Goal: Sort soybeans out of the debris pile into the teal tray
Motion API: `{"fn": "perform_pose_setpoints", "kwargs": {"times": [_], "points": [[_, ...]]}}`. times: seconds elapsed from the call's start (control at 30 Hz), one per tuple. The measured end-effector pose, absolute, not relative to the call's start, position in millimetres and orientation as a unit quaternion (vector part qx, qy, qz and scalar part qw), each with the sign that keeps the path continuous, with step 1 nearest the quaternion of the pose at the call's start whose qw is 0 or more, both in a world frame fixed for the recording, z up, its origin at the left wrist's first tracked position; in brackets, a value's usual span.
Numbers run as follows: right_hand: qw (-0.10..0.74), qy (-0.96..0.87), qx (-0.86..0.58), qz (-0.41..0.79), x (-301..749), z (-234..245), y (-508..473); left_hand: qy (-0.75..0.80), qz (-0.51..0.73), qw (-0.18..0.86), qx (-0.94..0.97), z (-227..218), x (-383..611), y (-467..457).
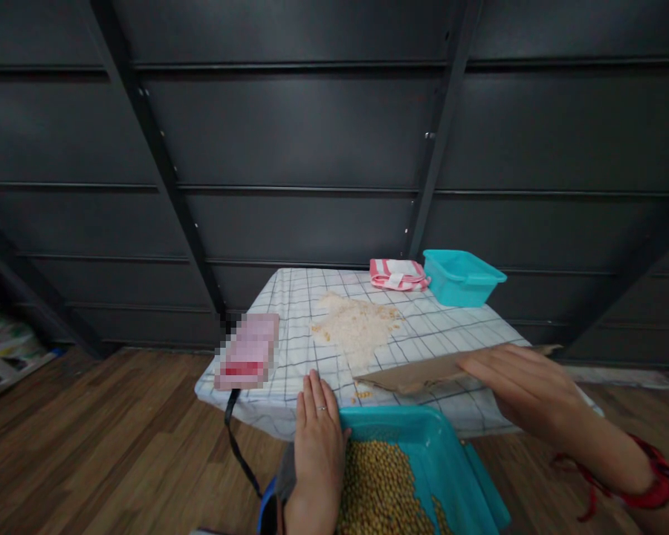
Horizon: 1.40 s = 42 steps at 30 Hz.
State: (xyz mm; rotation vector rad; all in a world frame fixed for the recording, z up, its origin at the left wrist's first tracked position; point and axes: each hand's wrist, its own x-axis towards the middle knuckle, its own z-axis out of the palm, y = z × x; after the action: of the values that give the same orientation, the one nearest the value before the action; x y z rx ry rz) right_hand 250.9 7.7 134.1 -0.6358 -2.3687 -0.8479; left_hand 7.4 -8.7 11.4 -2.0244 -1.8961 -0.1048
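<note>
My left hand (317, 435) lies with its fingers stretched forward along the left edge of a teal plastic tub (451, 453), its thumb at the rim. Inside the tub is a heap of yellow-brown soybean-like beans (382, 483). In my right hand (516, 379) is a flat strip of brown cardboard (418, 374), its long edge on the table's cloth. Beyond the cardboard spreads a pile of pale, flaky powder (357, 327) with a few yellow beans in it. Several loose beans (362, 395) lie between the cardboard and the tub.
A white checked cloth (295, 297) covers the table. A smaller turquoise bin (462, 286) and a folded red-and-white striped cloth (398, 275) stand at the back right. On the left lies a pink, pixelated item (250, 345), with a black strap (234, 438) hanging below it.
</note>
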Motion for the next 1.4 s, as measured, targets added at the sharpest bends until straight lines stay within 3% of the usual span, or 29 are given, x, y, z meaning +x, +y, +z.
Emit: {"fn": "perform_pose_setpoints", "kwargs": {"times": [0.6,0.83,1.03,1.4], "points": [[0.273,-0.898,-0.23,-0.256,253,136,6,-0.667,-0.06,0.189,-0.718,12,3,-7],[0.256,-0.894,-0.235,-0.284,258,130,12,-0.663,-0.15,0.163,-0.715,10,-15,-6],[0.245,-0.894,-0.236,-0.29,257,130,11,-0.663,-0.117,0.121,-0.729,20,-15,-3],[0.237,-0.886,-0.229,-0.326,255,133,12,-0.649,-0.091,0.15,-0.74,16,-14,-2]]}}
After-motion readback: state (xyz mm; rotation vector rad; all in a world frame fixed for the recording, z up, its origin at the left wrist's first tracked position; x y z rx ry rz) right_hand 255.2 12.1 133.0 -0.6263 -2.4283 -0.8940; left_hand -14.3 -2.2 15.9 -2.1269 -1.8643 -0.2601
